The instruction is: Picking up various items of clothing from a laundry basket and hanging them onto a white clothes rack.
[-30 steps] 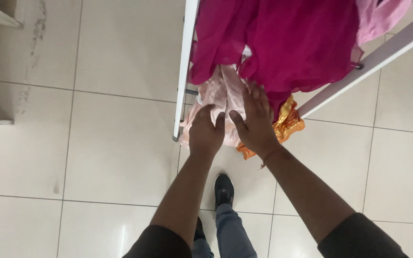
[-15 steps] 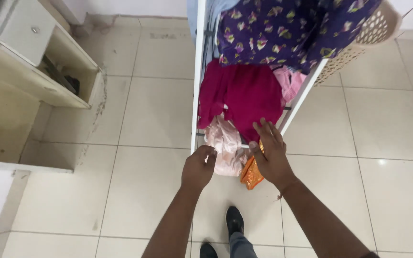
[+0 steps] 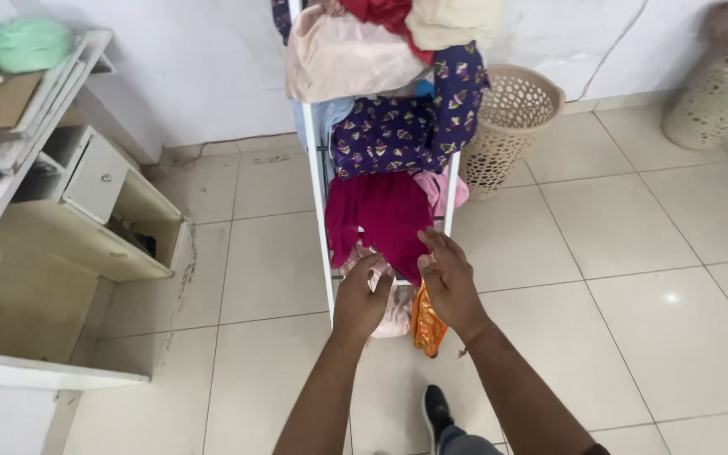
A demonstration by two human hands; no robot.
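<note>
— Pink cloth in the head view: where?
— Low on the white rack, under magenta fabric.
— Hands?
— Left hand curls loosely on it; right hand, fingers spread, presses orange fabric. 2 baskets far right.

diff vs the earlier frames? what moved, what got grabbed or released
The view pulled back and up: the upper clothes on the white rack, two baskets and the shelving at left came into view. Left hand stayed on the pale pink cloth. Right hand kept to the magenta cloth, above the orange cloth. Nothing visibly released; grips unclear.
</note>
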